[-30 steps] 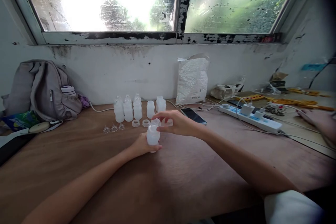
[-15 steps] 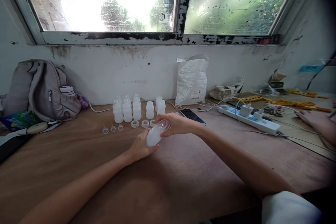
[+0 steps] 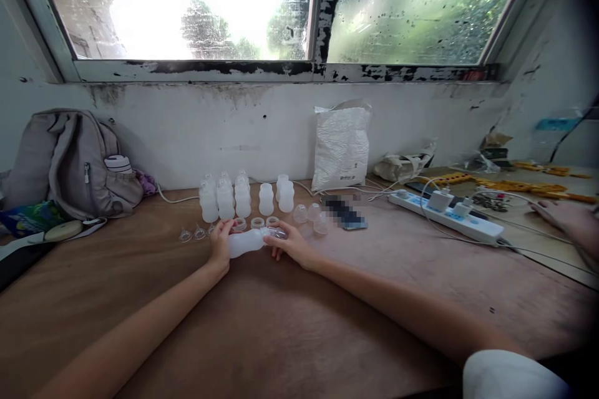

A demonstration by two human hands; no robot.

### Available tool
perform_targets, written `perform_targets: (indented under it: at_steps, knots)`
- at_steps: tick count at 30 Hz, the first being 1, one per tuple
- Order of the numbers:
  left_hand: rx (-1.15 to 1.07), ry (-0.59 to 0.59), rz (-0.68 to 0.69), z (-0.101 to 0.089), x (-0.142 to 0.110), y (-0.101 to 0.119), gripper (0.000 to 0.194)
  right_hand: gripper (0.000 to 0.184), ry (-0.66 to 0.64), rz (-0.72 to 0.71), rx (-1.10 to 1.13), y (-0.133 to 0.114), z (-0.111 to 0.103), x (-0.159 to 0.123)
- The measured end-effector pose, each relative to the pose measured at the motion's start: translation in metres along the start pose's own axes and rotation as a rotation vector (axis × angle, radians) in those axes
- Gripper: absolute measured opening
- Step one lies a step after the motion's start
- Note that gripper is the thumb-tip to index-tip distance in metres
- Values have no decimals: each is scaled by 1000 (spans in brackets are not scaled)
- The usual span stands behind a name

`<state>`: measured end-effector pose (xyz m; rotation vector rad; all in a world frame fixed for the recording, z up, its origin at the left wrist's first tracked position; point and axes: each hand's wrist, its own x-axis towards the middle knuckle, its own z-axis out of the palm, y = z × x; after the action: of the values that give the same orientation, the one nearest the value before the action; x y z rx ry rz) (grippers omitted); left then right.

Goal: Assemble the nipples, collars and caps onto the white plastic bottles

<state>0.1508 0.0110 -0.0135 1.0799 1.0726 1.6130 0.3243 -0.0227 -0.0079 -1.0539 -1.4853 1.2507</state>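
Note:
A frosted white baby bottle lies nearly level between my two hands, above the tabletop. My left hand is wrapped round its base end. At the other end my right hand grips the clear cap and the neck. Just behind are several screw rings in a row. Clear nipples stand to the left, the closest partly behind my left hand. Loose clear domed caps sit right of my right hand. Farther back, several capped bottles stand upright beside uncapped bottles.
A grey backpack leans at the left wall. A white padded bag stands at the back. Near it lies a phone. A power strip with cables runs across the right. Another person's hand rests at far right.
Both hands have moved left with the bottle, which has turned from tilted to nearly level. The domed caps, hidden before behind my right hand and arm, now show.

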Motion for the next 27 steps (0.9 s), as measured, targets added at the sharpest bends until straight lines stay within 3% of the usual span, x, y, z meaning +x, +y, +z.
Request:
perform_targets:
  at_steps: [6, 11, 16, 21, 27]
  knots:
    - [-73, -41, -48, 5, -21, 7, 31, 33, 45, 45, 147, 1, -3, 0]
    - [-17, -96, 56, 8, -34, 13, 33, 35, 84, 44, 109, -1, 0, -1]
    - [62, -208, -143, 9, -26, 10, 36, 35, 23, -1, 11, -9, 0, -9]
    - [70, -267, -109, 6, -29, 14, 32, 33, 43, -143, -171, -16, 0, -24]
    - [113, -563, -42, -16, -48, 33, 25, 37, 5, -454, -532, -13, -4, -48]
